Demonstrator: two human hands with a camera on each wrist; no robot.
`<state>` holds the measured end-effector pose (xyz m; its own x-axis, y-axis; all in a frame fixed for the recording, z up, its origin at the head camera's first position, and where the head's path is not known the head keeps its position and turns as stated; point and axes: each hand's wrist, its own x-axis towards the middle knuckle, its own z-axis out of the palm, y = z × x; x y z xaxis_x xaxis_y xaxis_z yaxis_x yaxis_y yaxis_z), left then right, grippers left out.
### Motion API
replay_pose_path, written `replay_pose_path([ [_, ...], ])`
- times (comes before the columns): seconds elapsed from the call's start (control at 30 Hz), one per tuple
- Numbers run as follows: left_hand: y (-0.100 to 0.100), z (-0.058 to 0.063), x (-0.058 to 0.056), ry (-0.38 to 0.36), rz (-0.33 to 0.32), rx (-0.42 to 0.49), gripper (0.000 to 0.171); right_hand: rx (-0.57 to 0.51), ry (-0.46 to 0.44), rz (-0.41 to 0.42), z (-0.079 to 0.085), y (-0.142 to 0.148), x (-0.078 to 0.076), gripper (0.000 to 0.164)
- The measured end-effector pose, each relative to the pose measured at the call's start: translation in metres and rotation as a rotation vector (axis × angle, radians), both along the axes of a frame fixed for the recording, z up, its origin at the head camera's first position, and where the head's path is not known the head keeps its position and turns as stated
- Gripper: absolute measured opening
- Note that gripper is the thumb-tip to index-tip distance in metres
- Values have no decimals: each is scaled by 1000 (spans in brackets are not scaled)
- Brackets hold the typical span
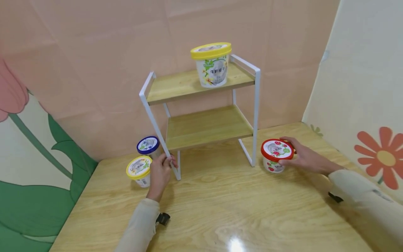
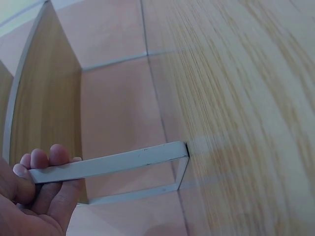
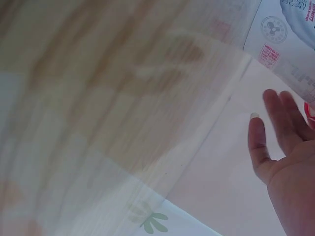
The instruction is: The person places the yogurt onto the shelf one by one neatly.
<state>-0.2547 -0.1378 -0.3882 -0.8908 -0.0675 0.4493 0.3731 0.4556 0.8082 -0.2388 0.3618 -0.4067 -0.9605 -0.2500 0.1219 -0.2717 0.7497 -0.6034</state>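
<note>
A yellow-lidded tub (image 1: 138, 168), seen only from the head, sits at eight o'clock from the shelf (image 1: 207, 127). The left hand (image 1: 160, 174) curls round its white leg (image 2: 118, 161). At four o'clock, the right hand (image 1: 304, 157) pinches the red-lidded tub (image 1: 274, 150); its wrist view shows fingertips (image 3: 270, 94) the head view hides.

Evenly bright in the head view, with glare low on the table (image 1: 226, 210); dimmer and softer in both wrist views.
</note>
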Motion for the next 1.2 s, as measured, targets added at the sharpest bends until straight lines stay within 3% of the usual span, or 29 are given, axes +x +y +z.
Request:
replay_pose_path([
  [0.5, 1, 3, 0, 49, 4, 13, 19, -7, -20, -1, 2, -6, -2, 90],
  [0.87, 1, 3, 1, -7, -8, 17, 20, -31, -67, -10, -1, -9, -5, 91],
  [1.2, 0, 1, 1, 4, -11, 3, 20, -31, -59, 11, -3, -14, -12, 95],
])
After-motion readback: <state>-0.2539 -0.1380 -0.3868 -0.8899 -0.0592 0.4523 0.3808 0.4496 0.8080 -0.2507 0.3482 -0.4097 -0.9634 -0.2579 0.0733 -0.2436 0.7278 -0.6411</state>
